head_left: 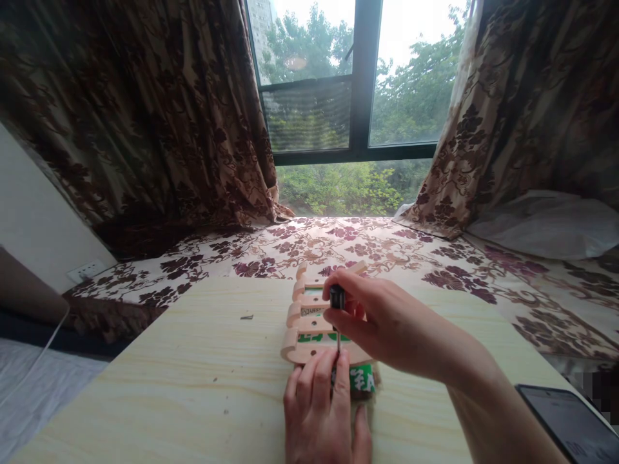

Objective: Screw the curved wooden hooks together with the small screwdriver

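A pale wooden piece with several slats (pixel 302 351) and curved ends lies on the table, over a packet with green and white print (pixel 362 379). My right hand (pixel 370 312) is closed round the black handle of a screwdriver (pixel 337 298), whose thin shaft points down at the near slat. My left hand (pixel 319 406) lies at the near edge of the wooden piece, its fingertips beside the screwdriver's lower end. The tip itself is hidden behind the fingers. Dark holes or screw heads show along the slats.
Small dark screws (pixel 246 317) lie on the light wooden table (pixel 193 361), left of the wooden piece. A phone (pixel 568 422) rests at the right edge. Behind the table is a flowered cloth surface (pixel 338 238) below a window with curtains.
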A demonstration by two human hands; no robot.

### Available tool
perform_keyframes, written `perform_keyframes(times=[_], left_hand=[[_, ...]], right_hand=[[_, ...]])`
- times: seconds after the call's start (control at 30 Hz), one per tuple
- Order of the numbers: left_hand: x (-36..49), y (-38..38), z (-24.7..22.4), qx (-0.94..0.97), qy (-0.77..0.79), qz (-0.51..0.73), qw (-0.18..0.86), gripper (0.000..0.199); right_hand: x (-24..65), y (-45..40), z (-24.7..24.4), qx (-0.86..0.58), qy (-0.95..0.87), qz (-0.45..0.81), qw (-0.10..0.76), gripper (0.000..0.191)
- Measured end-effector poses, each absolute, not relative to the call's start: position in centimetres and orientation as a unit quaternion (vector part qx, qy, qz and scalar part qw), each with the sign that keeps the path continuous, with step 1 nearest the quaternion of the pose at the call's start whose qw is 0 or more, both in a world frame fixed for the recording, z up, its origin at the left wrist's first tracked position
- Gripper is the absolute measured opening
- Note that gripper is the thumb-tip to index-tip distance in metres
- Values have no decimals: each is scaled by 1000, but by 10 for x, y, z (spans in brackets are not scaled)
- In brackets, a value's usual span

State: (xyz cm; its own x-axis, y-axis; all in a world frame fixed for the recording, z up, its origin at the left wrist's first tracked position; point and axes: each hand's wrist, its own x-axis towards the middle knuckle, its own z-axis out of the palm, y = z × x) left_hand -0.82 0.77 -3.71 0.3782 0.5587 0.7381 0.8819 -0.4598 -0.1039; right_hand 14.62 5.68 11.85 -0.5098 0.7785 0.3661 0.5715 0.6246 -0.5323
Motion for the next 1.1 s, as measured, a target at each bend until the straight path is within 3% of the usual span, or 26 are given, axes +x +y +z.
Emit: perform_keyframes(times=[0.33, 0.53, 0.8, 0.97, 1.1], left_hand=[[-7, 6, -37, -788, -461, -336, 230, 47], [-4, 5, -36, -787, -464, -343, 220, 48], [-4, 6, -35, -790, -462, -340, 217, 48], [-3, 3, -34, -787, -470, -339, 212, 49], [-4, 3, -34, -788, -465, -344, 210, 51]], right_hand=[[146, 58, 121, -381, -856, 170, 305, 10], [146, 59, 120, -395, -850, 169, 305, 2], [146, 60, 118, -386, -847, 173, 322, 10], [146, 62, 118, -372, -849, 180, 329, 2], [146, 66, 114, -385, -841, 165, 342, 7]])
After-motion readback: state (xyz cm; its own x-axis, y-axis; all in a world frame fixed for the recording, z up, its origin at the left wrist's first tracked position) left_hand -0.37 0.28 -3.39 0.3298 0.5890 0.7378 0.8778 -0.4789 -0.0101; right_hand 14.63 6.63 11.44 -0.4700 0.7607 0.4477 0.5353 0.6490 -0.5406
